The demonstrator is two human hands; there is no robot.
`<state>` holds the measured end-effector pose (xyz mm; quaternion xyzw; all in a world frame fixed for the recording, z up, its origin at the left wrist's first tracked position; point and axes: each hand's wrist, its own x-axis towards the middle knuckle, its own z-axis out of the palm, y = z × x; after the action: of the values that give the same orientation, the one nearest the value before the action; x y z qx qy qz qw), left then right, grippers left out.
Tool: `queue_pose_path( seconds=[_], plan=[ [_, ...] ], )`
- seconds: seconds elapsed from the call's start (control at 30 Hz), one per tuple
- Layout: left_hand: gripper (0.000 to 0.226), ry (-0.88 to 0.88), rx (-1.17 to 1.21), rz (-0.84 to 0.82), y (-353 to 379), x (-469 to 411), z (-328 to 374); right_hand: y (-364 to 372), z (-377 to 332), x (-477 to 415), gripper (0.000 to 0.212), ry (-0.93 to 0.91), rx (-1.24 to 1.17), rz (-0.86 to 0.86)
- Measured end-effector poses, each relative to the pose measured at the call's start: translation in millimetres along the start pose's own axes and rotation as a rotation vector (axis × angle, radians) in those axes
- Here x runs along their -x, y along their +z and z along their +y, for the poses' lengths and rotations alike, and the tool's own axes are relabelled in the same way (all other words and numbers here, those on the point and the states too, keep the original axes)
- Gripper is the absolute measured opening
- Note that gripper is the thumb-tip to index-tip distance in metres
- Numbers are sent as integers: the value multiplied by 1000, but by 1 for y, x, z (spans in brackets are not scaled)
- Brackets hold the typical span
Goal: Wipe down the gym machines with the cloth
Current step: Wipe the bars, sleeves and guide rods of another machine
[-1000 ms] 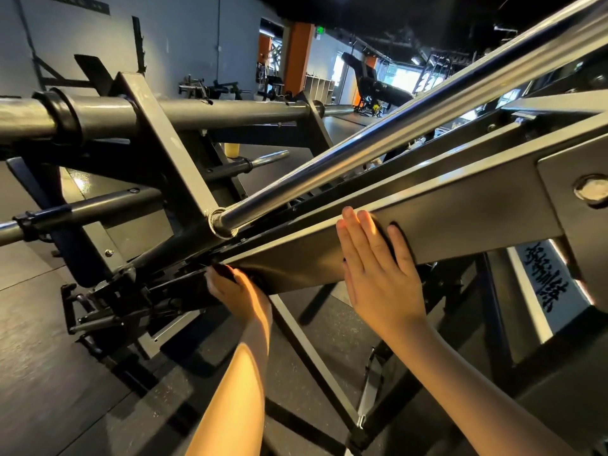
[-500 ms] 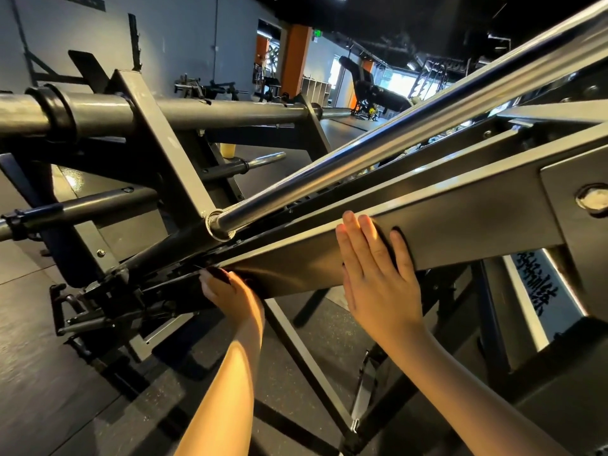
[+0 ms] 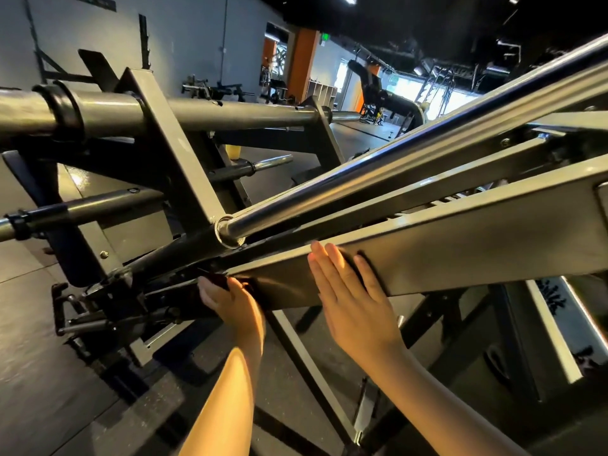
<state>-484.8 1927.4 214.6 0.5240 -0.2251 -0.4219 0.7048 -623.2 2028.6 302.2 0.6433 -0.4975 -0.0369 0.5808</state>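
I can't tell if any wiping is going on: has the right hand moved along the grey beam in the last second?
Yes. The right hand has slid down and to the left along the beam, ending closer to the chrome rod's end collar.

The beam point(image 3: 460, 245) and frame point(image 3: 164, 153) are painted dull grey-green with a soft sheen, the rod point(image 3: 378, 179) is mirror-bright chrome, and the collar point(image 3: 64, 110) is black. The cloth point(image 3: 215, 280) is dark (near black, with a reddish cast). Behind, the pillar point(image 3: 302, 64) is orange, the wall point(image 3: 197, 37) pale blue-grey, the cup point(image 3: 234, 151) yellow, and the floor point(image 3: 49, 373) dark grey with fine speckles.
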Motion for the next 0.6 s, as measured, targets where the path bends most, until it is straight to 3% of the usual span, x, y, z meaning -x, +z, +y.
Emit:
queue_pose_path(
  seconds=[0.1,0.2,0.3,0.37,0.4,0.5,0.53,0.6],
  plan=[
    [61,-53,36,-28,6,31,-1,0,-3,0,75,-5,6,-6],
    [67,159,-106,-211,5,70,-1,0,-2,-1,77,10,12,1],
    [64,210,-113,-116,3,52,-4,-1,-3,-1,77,17,-8,1],
    [57,63,-21,-22,2,25,0,-2,-3,-2,77,15,-26,-10],
    [62,16,-50,-2,0,15,2,-3,-3,-3,76,13,-35,-12],
    [108,105,-36,-38,-7,-5,-4,-4,-4,-3,71,19,-38,-9],
    [108,113,-69,-49,-7,-5,-9,-4,-5,-3,70,23,-39,-8],
    [84,87,-88,-49,-2,10,-13,-3,-5,-2,71,32,-42,-6]
  ],
)
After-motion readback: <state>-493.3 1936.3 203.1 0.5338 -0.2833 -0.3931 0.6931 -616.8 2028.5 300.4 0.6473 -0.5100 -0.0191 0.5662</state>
